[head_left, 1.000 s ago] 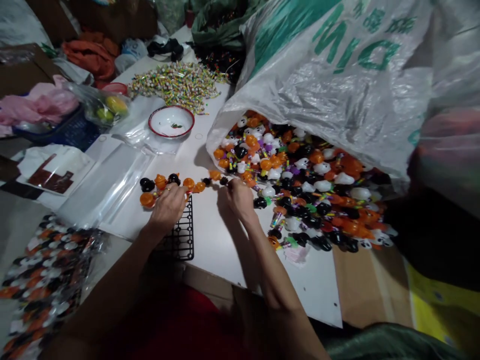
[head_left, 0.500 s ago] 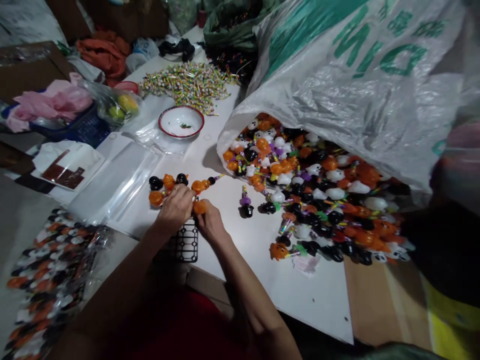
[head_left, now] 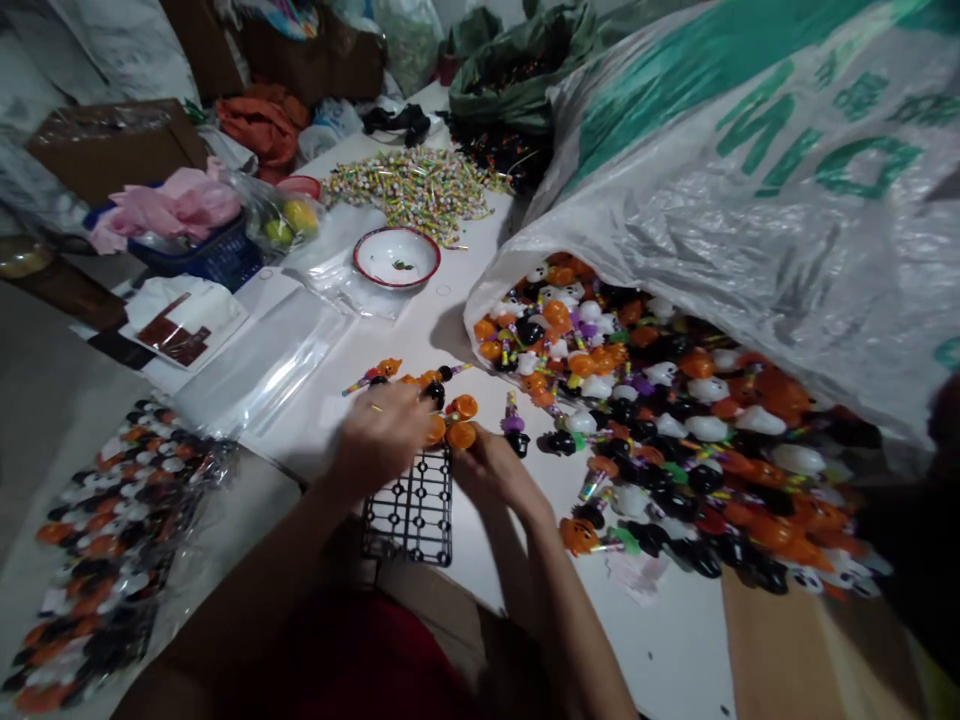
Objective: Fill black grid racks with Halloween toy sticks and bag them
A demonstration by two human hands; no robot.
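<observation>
My left hand [head_left: 382, 440] is blurred and curled over a small cluster of orange and black toy heads [head_left: 427, 385] on the white table [head_left: 660, 640]. My right hand [head_left: 491, 470] is closed on an orange toy head [head_left: 460, 434] just above a black plastic grid tray [head_left: 411, 505] at the table's near edge. A lone black and purple toy [head_left: 514, 430] stands just to the right of my hands. A big heap of orange, black and white toys [head_left: 660, 420] spills from a large white sack [head_left: 720, 200] on the right.
A red-rimmed white bowl [head_left: 396, 256] and a pile of small candy sticks [head_left: 412, 185] lie further back. Clear plastic bags [head_left: 262, 350] lie left of my hands. A filled bag of toys [head_left: 105, 540] sits at lower left. A blue basket [head_left: 202, 255] and cardboard boxes stand at far left.
My right hand came back from the heap to the left hand with an orange toy. Both hands now work over the grid tray. The camera view has shifted left.
</observation>
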